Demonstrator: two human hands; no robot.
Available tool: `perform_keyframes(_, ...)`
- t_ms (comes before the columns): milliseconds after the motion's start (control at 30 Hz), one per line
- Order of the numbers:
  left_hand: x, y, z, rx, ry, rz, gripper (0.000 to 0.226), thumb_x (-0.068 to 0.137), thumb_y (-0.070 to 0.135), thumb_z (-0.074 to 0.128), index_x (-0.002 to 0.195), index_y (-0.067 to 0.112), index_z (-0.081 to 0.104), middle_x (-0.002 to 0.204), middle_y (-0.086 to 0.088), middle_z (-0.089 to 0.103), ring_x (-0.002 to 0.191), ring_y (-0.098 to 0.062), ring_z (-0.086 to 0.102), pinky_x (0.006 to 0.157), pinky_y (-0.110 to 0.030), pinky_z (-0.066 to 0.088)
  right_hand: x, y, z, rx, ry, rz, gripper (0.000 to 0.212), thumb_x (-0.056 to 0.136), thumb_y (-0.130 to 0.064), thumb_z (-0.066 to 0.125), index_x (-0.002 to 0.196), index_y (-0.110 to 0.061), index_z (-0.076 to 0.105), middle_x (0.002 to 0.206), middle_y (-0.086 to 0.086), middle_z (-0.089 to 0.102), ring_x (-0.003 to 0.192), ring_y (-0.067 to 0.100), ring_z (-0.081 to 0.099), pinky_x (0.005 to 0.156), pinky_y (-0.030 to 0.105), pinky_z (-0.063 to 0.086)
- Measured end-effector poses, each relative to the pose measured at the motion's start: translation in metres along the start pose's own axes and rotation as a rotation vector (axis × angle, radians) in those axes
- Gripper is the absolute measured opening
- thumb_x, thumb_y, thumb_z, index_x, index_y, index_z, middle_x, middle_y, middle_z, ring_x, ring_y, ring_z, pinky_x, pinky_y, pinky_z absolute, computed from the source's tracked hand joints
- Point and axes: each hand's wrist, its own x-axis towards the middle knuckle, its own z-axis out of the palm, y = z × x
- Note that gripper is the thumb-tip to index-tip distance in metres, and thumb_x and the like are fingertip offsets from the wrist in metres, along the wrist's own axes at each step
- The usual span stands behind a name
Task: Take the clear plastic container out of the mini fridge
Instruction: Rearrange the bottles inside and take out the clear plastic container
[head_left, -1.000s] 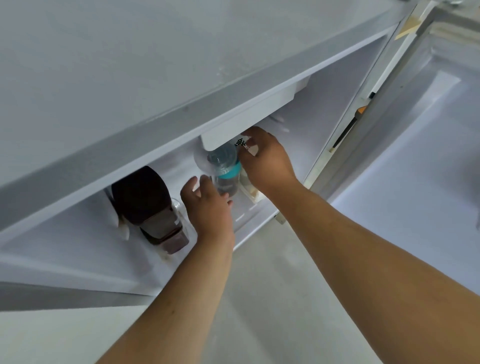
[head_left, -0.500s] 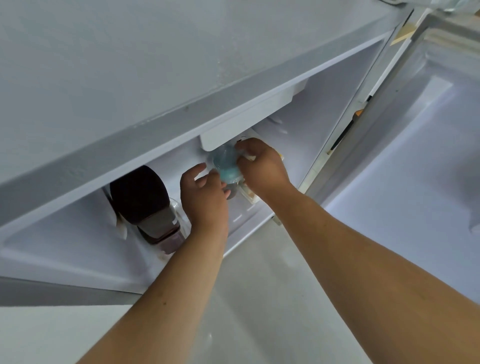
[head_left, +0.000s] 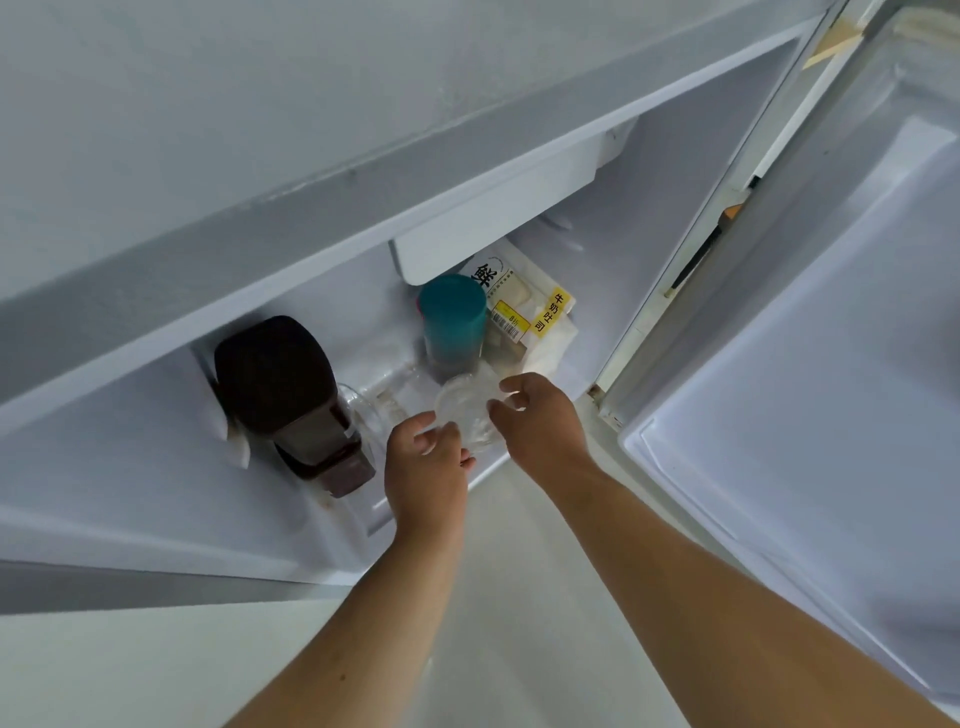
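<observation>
Both hands, left (head_left: 427, 470) and right (head_left: 540, 422), curl their fingers around the clear container (head_left: 464, 410) at the fridge (head_left: 156, 270) opening; behind stand a teal cup (head_left: 453, 318) and bread bag (head_left: 537, 317).

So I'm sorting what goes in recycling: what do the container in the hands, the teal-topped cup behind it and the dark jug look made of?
The clear container looks like thin glossy plastic: see-through, with faint highlights. The teal-topped cup seems matte opaque plastic over a clear lower part. The dark jug looks like smooth plastic, dark brown; whether tinted or filled, I cannot tell.
</observation>
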Motion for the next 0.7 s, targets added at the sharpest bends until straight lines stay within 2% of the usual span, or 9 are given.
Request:
perform_keyframes(67, 0.007, -0.007, -0.001, 0.067, -0.001, 0.007, 0.017, 0.096, 0.017, 0.07, 0.108, 0.027, 0.063, 0.12, -0.005, 0.07, 0.076, -0.009, 0.076, 0.072, -0.029, 0.062, 0.007, 0.004, 0.006, -0.037, -0.002, 0.015, 0.031, 0.094, -0.037, 0.067, 0.125, -0.034, 0.062, 0.11, -0.012, 0.064, 0.076, 0.002, 0.06, 0.05, 0.011, 0.043)
perform_keyframes(133, 0.011, -0.012, -0.001, 0.132, -0.025, 0.021, 0.025, 0.095, 0.021, 0.071, 0.117, 0.029, 0.06, 0.127, -0.001, 0.066, 0.079, -0.007, 0.076, 0.075, -0.029, 0.062, 0.013, 0.006, 0.012, -0.074, 0.0, 0.028, 0.033, 0.094, -0.037, 0.067, 0.127, -0.034, 0.062, 0.115, -0.011, 0.066, 0.082, 0.005, 0.063, 0.061, 0.016, 0.051)
perform_keyframes(267, 0.012, -0.018, 0.0, 0.261, -0.069, 0.011, 0.057, 0.091, 0.027, 0.071, 0.145, 0.023, 0.052, 0.145, -0.002, 0.058, 0.118, -0.021, 0.068, 0.102, -0.048, 0.055, 0.02, 0.011, 0.019, -0.121, -0.008, 0.04, 0.038, 0.096, -0.034, 0.065, 0.134, -0.03, 0.062, 0.127, -0.005, 0.068, 0.102, 0.015, 0.066, 0.077, 0.023, 0.053)
perform_keyframes(333, 0.012, -0.018, 0.0, 0.294, -0.079, 0.001, 0.063, 0.091, 0.026, 0.07, 0.15, 0.021, 0.047, 0.151, -0.002, 0.053, 0.126, -0.024, 0.063, 0.107, -0.048, 0.052, 0.02, 0.013, 0.02, -0.157, -0.011, 0.035, 0.041, 0.096, -0.033, 0.064, 0.137, -0.029, 0.06, 0.13, -0.005, 0.068, 0.104, 0.015, 0.065, 0.077, 0.022, 0.049)
perform_keyframes(433, 0.013, -0.017, 0.0, 0.344, -0.088, 0.008, 0.066, 0.091, 0.027, 0.071, 0.153, 0.022, 0.045, 0.155, -0.002, 0.051, 0.13, -0.024, 0.061, 0.108, -0.047, 0.051, 0.019, 0.016, 0.021, -0.2, -0.003, 0.022, 0.044, 0.097, -0.033, 0.063, 0.14, -0.028, 0.059, 0.13, -0.005, 0.067, 0.095, 0.01, 0.057, 0.064, 0.011, 0.038)
perform_keyframes(467, 0.013, -0.017, 0.0, 0.364, -0.089, 0.014, 0.066, 0.092, 0.027, 0.071, 0.153, 0.022, 0.046, 0.156, -0.002, 0.05, 0.131, -0.023, 0.061, 0.109, -0.046, 0.051, 0.019, 0.016, 0.021, -0.211, -0.002, 0.019, 0.045, 0.097, -0.032, 0.063, 0.141, -0.028, 0.058, 0.131, -0.005, 0.067, 0.096, 0.01, 0.057, 0.065, 0.01, 0.037)
perform_keyframes(533, 0.012, -0.016, 0.0, 0.389, -0.085, 0.026, 0.065, 0.092, 0.027, 0.072, 0.152, 0.021, 0.046, 0.156, -0.002, 0.051, 0.132, -0.023, 0.06, 0.11, -0.045, 0.05, 0.017, 0.016, 0.02, -0.22, -0.009, 0.016, 0.047, 0.097, -0.031, 0.063, 0.143, -0.026, 0.056, 0.131, -0.004, 0.067, 0.099, 0.012, 0.058, 0.073, 0.017, 0.041)
perform_keyframes(600, 0.009, -0.015, 0.0, 0.403, -0.068, 0.041, 0.063, 0.092, 0.027, 0.072, 0.151, 0.02, 0.048, 0.154, -0.001, 0.053, 0.132, -0.022, 0.059, 0.107, -0.035, 0.049, 0.014, 0.015, 0.02, -0.222, -0.014, 0.007, 0.048, 0.097, -0.03, 0.063, 0.144, -0.025, 0.055, 0.13, -0.004, 0.067, 0.102, 0.014, 0.061, 0.079, 0.022, 0.046)
perform_keyframes(700, -0.001, -0.007, -0.005, 0.466, -0.023, 0.09, 0.06, 0.091, 0.028, 0.071, 0.148, 0.021, 0.051, 0.151, 0.001, 0.055, 0.131, -0.013, 0.057, 0.092, -0.019, 0.04, 0.003, 0.015, 0.016, -0.274, 0.041, -0.062, 0.045, 0.096, -0.03, 0.064, 0.141, -0.03, 0.056, 0.131, -0.006, 0.064, 0.108, 0.016, 0.065, 0.084, 0.028, 0.052)
